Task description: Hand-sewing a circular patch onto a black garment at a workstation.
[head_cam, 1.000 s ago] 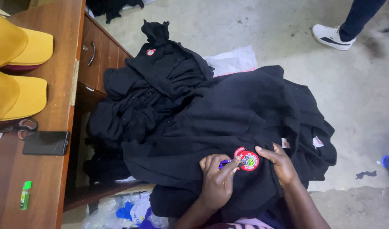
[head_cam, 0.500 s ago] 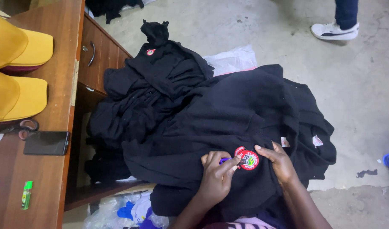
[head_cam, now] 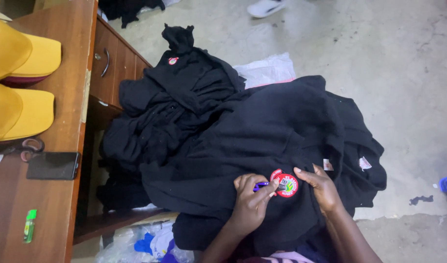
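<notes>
My left hand (head_cam: 250, 202) pinches a small purple tool (head_cam: 260, 185) against the round red badge (head_cam: 285, 183) on the top black garment (head_cam: 262, 141); my right hand (head_cam: 322, 186), open, presses fingertips beside it. Further out, more black clothes (head_cam: 174, 102) slump against the wooden desk (head_cam: 62, 204) with a phone (head_cam: 53, 165), green lighter (head_cam: 30, 225) and yellow caps (head_cam: 19, 78); beyond, a white shoe (head_cam: 265, 7)

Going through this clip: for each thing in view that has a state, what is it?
left hand: gripping a small purple tool beside the badge
right hand: fingers pressing the garment
round red badge: flat on black garment
desk drawer: closed
phone: screen dark
</notes>
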